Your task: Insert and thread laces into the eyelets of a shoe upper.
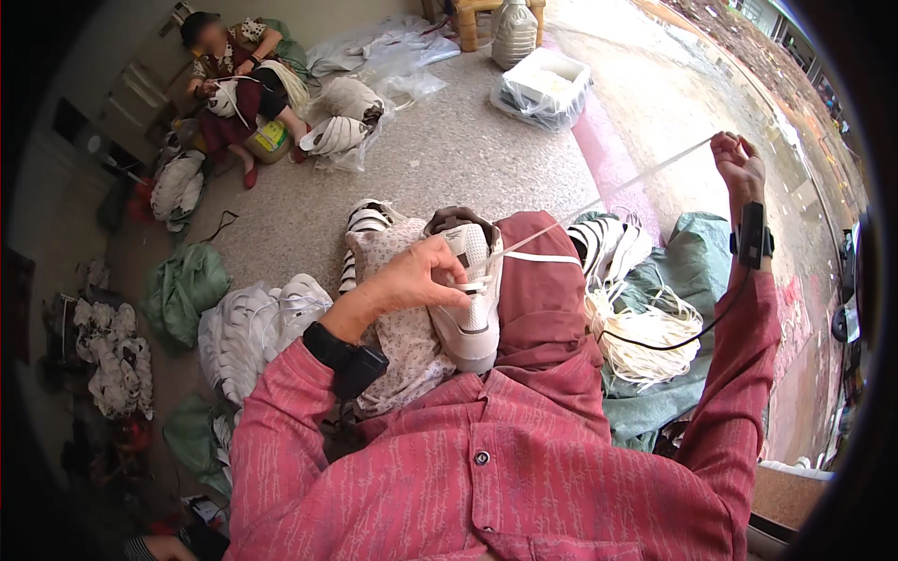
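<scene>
White shoe (pixel 468 346), grey-brown lining (pixel 458 217); white lace (pixel 603 198). Pinkish-red shirt (pixel 393 496), pale streaks. Plain dull-red trousers (pixel 538 294). Pale cloth (pixel 407 351), small dark floral specks. Cream string bundle (pixel 645 346). Green sack (pixel 187 290). Grey speckled floor (pixel 430 122). Black wristbands (pixel 327 346).

Your lap (pixel 541 318) carries a white shoe (pixel 475 327) and a patterned cloth (pixel 409 351); the speckled floor (pixel 449 131) ahead bears a plastic-wrapped white tub (pixel 535 105) and a cloudy jug (pixel 514 37); a green bundle (pixel 187 292) sits on it to your left. At your right, a green sheet (pixel 645 414) lies beneath cream cords (pixel 650 341).
</scene>
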`<state>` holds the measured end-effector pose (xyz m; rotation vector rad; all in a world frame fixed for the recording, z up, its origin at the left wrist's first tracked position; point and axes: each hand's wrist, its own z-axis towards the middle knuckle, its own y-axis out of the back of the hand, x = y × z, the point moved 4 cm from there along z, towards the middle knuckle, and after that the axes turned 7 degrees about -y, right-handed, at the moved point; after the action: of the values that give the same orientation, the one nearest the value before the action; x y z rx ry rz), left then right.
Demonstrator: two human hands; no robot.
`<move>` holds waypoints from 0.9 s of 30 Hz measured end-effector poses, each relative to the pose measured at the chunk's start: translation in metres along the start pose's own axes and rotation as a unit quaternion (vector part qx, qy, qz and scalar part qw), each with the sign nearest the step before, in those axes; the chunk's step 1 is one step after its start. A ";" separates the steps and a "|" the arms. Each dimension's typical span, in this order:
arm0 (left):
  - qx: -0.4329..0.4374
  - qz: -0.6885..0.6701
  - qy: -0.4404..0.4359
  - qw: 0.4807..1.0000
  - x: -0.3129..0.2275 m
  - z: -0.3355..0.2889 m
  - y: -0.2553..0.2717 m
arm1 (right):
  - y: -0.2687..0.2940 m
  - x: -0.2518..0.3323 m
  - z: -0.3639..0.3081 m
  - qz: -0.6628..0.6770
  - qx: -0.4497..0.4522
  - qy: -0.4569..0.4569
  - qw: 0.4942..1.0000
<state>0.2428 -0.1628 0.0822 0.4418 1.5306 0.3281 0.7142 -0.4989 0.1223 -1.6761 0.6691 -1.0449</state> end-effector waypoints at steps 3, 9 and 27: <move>-0.051 0.151 -0.015 0.987 -0.010 -0.001 -0.010 | -0.002 -0.009 -0.020 -0.023 0.045 -0.014 0.999; -0.094 0.545 -0.212 0.806 -0.021 0.034 -0.091 | -0.043 -0.016 -0.081 -0.049 0.171 -0.081 0.981; -0.266 -0.432 -0.129 0.852 -0.016 -0.106 0.062 | 0.112 0.037 -0.040 -0.107 -0.012 -0.024 0.994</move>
<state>0.1408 -0.1087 0.1271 -0.6268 1.1634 -0.0322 0.7022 -0.5852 0.0337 -1.8175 0.4791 -1.1472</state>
